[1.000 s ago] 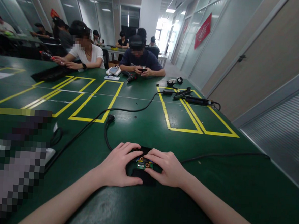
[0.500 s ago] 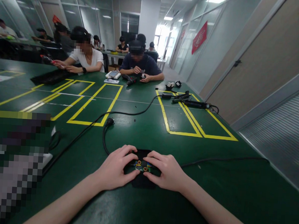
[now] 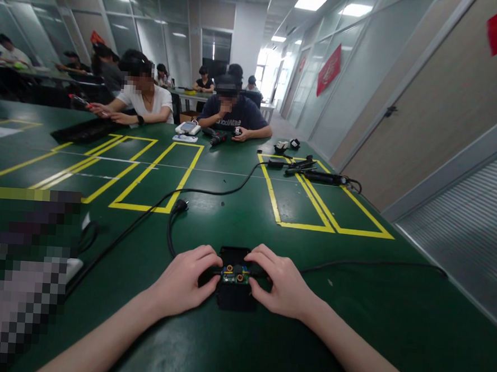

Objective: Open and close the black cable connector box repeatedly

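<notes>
A small green circuit board [image 3: 235,274] with two copper-wound coils lies in an opened black plastic case [image 3: 237,298], low in the middle of the view. My left hand [image 3: 188,278] curves around the board's left end, finger and thumb tips against its edges. Opposite it, my right hand [image 3: 282,280] has its fingers and thumb spread around the right end. Its fingertips are near the case's back part and the board's corner; firm contact there is hard to make out. Black cable ends lie partly hidden between the fingers of both hands.
Beyond my left hand lies a black power plug [image 3: 181,205]. A long black cable [image 3: 214,192] crosses the green table [image 3: 212,228]. Black tools [image 3: 322,176] lie at the right within yellow tape outlines. A drill [image 3: 218,138] lies before a co-worker [image 3: 236,109].
My hands have drawn slightly apart, the fingertips pulling back from the board's middle and baring more of it. The co-worker opposite has raised a hand towards the face.
</notes>
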`<state>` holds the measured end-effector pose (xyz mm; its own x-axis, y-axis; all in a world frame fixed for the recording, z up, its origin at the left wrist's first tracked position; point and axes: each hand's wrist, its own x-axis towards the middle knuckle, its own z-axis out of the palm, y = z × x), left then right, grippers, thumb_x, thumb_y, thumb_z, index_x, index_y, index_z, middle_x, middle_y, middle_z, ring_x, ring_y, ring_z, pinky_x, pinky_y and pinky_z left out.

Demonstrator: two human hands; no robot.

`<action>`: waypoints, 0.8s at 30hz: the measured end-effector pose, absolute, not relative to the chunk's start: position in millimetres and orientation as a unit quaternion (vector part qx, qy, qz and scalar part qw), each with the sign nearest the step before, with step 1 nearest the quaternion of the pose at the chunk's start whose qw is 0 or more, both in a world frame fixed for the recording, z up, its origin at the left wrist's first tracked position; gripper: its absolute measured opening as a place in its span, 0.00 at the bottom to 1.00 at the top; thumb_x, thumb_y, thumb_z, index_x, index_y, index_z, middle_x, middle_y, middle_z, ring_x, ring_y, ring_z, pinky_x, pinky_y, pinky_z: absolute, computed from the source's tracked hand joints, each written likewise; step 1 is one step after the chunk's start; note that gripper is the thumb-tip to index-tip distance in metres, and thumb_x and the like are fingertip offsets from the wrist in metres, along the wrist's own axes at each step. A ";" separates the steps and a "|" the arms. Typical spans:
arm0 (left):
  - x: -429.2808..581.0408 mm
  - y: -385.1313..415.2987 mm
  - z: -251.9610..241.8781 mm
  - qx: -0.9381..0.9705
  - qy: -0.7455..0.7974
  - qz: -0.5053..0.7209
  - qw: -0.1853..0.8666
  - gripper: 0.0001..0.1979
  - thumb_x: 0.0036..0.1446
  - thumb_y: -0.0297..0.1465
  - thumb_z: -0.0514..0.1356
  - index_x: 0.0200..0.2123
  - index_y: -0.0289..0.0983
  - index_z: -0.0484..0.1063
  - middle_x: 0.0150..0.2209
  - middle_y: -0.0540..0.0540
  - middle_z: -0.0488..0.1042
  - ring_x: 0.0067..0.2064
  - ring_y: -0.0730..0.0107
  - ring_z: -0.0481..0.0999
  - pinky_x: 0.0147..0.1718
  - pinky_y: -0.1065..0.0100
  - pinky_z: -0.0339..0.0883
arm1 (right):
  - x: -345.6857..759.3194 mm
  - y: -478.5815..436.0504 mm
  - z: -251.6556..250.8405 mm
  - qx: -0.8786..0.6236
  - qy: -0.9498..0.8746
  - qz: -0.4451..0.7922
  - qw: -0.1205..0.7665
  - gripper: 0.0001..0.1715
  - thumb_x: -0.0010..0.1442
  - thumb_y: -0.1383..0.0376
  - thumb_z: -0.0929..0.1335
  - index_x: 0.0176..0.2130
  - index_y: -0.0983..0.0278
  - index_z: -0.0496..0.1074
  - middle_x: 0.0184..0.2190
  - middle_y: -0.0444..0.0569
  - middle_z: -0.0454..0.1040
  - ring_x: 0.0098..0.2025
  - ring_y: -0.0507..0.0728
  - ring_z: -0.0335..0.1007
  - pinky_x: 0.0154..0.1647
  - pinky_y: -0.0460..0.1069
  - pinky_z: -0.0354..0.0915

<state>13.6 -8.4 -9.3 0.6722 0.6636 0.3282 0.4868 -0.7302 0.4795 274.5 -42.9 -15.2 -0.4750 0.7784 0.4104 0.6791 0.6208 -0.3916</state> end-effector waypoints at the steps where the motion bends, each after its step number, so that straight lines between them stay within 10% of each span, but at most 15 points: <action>1: 13.2 -7.8 -9.0 0.899 0.319 0.244 0.175 0.05 0.63 0.27 0.58 0.39 0.38 0.74 0.38 0.46 0.76 0.40 0.65 0.77 0.36 0.68 0.72 | 275.1 -42.5 -14.8 -0.427 -0.852 0.091 0.289 0.16 0.60 0.69 0.67 0.48 0.62 0.71 0.41 0.51 0.77 0.38 0.57 0.76 0.35 0.49 0.70; 8: 10.1 -5.2 -8.8 0.901 0.318 0.248 0.161 0.07 0.71 0.29 0.55 0.43 0.38 0.74 0.38 0.46 0.78 0.38 0.66 0.78 0.36 0.68 0.70 | 284.6 -37.6 -15.1 -0.442 -0.852 0.073 0.273 0.03 0.68 0.67 0.67 0.40 0.62 0.72 0.32 0.48 0.77 0.32 0.55 0.74 0.33 0.48 0.64; 24: 9.2 -18.7 -1.3 0.923 0.239 0.238 0.186 0.07 0.66 0.29 0.55 0.38 0.39 0.73 0.29 0.50 0.76 0.27 0.71 0.75 0.27 0.69 0.60 | 290.1 -54.7 -5.2 -0.378 -0.887 0.124 0.235 0.14 0.71 0.62 0.64 0.34 0.62 0.72 0.25 0.44 0.76 0.24 0.51 0.69 0.28 0.48 0.56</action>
<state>9.2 -18.7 -1.3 0.7720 0.5299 0.3511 0.3527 -0.8166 0.4570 290.1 -54.7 -5.2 -0.6031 0.7295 0.3228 0.6124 0.6827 -0.3986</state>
